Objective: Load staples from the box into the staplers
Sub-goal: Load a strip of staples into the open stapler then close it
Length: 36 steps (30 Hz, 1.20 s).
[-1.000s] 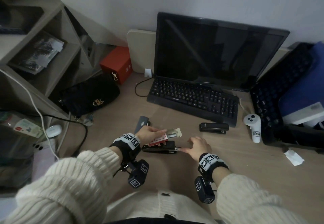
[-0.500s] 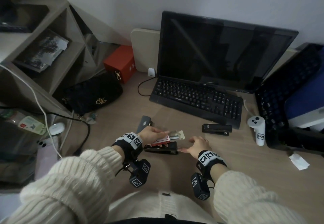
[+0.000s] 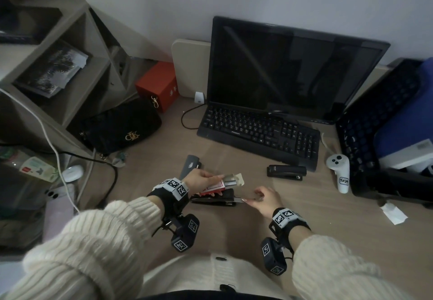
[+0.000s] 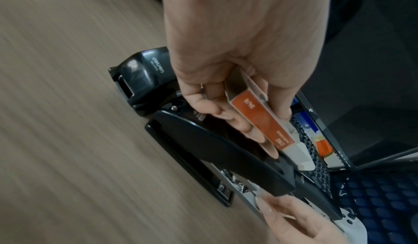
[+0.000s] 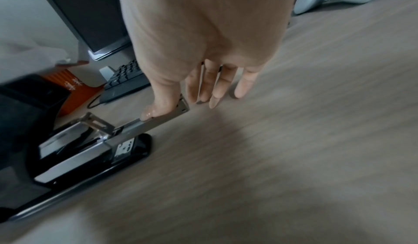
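Observation:
A black stapler [image 3: 215,200] lies on the desk in front of me, its metal staple tray [image 5: 156,122] slid out to the right. My left hand [image 3: 199,180] grips a small red staple box [image 3: 214,186], open at its right end, and its fingertips rest on the stapler's top [image 4: 214,149]. The box [image 4: 262,121] sits between thumb and fingers. My right hand [image 3: 264,200] pinches the tray's end, thumb [image 5: 158,108] on top, other fingers straight. A second black stapler [image 3: 286,172] lies shut near the keyboard. A grey stapler [image 3: 191,163] lies behind my left hand.
A keyboard [image 3: 260,133] and monitor [image 3: 293,69] stand behind. A white controller [image 3: 339,170] and black crate [image 3: 375,123] are at the right. A black handbag [image 3: 121,128], red box [image 3: 159,84] and shelf are at the left, a paper scrap [image 3: 394,213] at the right.
My right hand has drawn a little to the right with the tray's end, so more of the tray shows. The left hand still holds the box over the stapler.

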Each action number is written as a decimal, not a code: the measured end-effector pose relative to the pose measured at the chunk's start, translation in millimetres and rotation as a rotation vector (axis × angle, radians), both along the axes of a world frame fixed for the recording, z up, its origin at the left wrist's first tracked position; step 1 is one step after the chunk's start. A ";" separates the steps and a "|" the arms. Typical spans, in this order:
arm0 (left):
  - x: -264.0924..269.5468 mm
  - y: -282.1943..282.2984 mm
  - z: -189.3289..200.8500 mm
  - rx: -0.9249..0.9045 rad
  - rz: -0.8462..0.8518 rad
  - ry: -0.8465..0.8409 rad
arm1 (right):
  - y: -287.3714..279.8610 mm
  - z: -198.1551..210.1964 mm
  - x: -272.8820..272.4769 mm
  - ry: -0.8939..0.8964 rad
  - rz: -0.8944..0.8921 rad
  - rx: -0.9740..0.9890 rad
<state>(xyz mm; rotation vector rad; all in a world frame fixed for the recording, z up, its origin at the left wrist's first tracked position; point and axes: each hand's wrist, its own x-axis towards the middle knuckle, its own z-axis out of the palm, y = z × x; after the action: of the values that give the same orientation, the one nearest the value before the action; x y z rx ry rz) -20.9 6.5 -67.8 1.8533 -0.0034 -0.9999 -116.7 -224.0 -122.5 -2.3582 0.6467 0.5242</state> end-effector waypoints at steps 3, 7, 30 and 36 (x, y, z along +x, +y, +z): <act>-0.4 0.0 0.0 0.000 0.002 0.009 | 5.3 1.6 0.9 0.051 0.049 -0.045; 0.1 2.2 -0.8 0.015 -0.006 -0.007 | 9.4 5.9 5.4 0.081 0.078 -0.025; -11.8 -7.3 13.6 -0.218 0.042 -0.064 | 41.8 72.3 27.3 -0.344 0.043 0.015; -12.3 -7.5 15.1 -0.224 0.041 -0.068 | 38.1 68.1 25.4 -0.327 -0.056 0.201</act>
<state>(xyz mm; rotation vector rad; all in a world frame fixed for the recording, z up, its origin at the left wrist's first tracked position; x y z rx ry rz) -33.2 -1.0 -52.7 1.6746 -0.1140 -0.8706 -91.3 -185.9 -54.5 -2.1631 0.4826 0.1626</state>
